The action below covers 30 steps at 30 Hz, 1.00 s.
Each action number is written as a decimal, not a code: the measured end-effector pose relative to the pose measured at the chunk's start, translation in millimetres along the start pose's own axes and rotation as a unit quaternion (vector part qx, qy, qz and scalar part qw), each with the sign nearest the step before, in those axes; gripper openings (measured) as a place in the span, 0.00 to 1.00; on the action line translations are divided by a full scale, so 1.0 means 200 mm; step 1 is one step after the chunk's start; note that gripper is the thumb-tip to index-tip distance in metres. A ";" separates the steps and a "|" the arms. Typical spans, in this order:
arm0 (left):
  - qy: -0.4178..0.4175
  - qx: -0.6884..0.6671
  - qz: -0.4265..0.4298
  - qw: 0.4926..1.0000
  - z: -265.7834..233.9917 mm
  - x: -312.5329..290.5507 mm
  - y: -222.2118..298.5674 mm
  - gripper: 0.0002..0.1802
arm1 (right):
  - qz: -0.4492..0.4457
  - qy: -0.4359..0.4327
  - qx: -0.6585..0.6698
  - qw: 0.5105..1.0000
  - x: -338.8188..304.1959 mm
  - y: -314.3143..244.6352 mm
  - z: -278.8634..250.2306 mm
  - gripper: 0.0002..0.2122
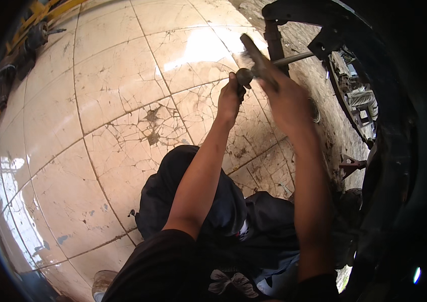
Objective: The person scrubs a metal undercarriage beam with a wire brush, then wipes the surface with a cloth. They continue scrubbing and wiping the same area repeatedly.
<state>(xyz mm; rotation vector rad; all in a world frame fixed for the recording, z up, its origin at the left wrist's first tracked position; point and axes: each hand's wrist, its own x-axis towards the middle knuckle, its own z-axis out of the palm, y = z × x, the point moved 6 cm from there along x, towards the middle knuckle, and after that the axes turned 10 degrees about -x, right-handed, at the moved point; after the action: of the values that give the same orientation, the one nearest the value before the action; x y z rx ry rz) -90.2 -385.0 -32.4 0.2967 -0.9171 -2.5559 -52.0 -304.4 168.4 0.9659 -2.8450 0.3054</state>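
Observation:
My left hand [229,103] is closed, its thumb and fingers against a dark round-ended part [244,76]. Just right of it, my right hand [286,103] is smeared by motion. Its fingers wrap a dark, narrow bar-like tool [252,49] that slants up and to the left; blur hides its exact kind. Beyond that hand a grey metal rod [296,59] runs right to a dark bracket [322,44]. Whether the round-ended part joins this rod is hidden behind the right hand.
Cracked cream floor tiles [118,95] lie below, with rough concrete [299,38] to the right. A dark curved vehicle frame [314,12] arches along the right side. A small reddish metal stand [350,166] is beneath it. Dark machinery [20,65] and yellow bars [37,12] are at upper left.

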 end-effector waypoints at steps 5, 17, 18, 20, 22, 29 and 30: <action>0.004 -0.016 0.008 1.000 0.02 0.00 -0.01 0.41 | 0.050 -0.028 -0.064 0.996 -0.05 0.07 0.07 0.24; 0.005 0.025 0.011 1.000 0.00 0.00 -0.01 0.41 | 0.047 -0.042 -0.032 0.997 -0.15 0.15 -0.01 0.24; 0.012 0.028 0.015 0.999 0.01 -0.01 0.00 0.41 | 0.046 -0.047 -0.028 0.997 -0.12 0.15 0.03 0.24; -0.001 0.008 0.019 1.000 0.03 0.00 0.00 0.40 | 0.045 -0.044 -0.017 0.998 0.03 0.12 0.10 0.24; 0.009 0.017 -0.004 1.000 0.02 0.01 -0.01 0.42 | 0.045 -0.043 -0.048 0.997 0.16 0.12 0.15 0.23; 0.022 0.033 -0.026 0.999 -0.05 0.01 -0.03 0.40 | 0.047 -0.035 0.022 0.998 -0.05 0.18 -0.03 0.23; 0.020 0.024 -0.022 0.999 -0.01 0.00 -0.03 0.41 | 0.062 -0.068 0.022 0.996 -0.10 0.20 -0.02 0.23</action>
<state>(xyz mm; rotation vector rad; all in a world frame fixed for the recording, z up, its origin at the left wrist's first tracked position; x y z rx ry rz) -91.5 -382.1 -37.5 0.3854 -0.9691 -2.5599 -61.1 -260.2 163.1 0.8513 -3.0415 0.3268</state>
